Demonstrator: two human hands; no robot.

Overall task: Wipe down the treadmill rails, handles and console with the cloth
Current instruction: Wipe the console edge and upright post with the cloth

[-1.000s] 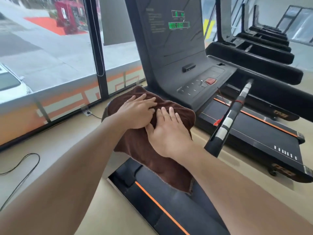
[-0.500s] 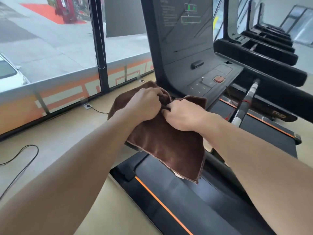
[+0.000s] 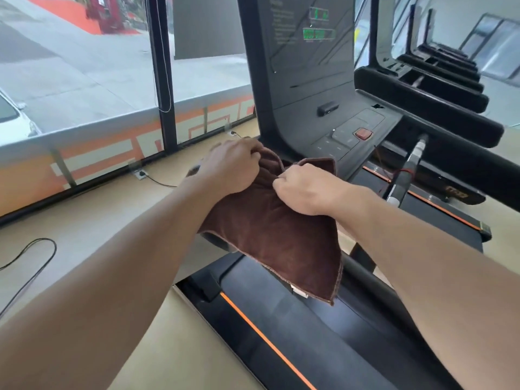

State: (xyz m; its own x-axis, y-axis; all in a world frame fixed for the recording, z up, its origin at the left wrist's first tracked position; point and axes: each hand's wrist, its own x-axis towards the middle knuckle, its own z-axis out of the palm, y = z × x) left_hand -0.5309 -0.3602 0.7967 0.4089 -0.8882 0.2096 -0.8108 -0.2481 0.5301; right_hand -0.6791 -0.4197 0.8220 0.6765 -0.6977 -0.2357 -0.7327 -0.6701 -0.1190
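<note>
The cloth (image 3: pixel 278 235) hangs in front of the console (image 3: pixel 309 80), over the treadmill's belt (image 3: pixel 309 333). The left hand (image 3: pixel 233 167) holds its top left part and the right hand (image 3: pixel 306 190) its top right part, close together. The window (image 3: pixel 84 80) is to the left. A cable (image 3: pixel 31 263) lies on the floor (image 3: pixel 112 226) at far left. More treadmills (image 3: pixel 439 88) stand to the right.

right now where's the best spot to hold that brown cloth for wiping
Probably along its bunched top edge, from above, where the left hand and right hand already pinch the brown cloth. The rest hangs free over the near handrail, so a top grip leaves a broad wiping face.
</note>
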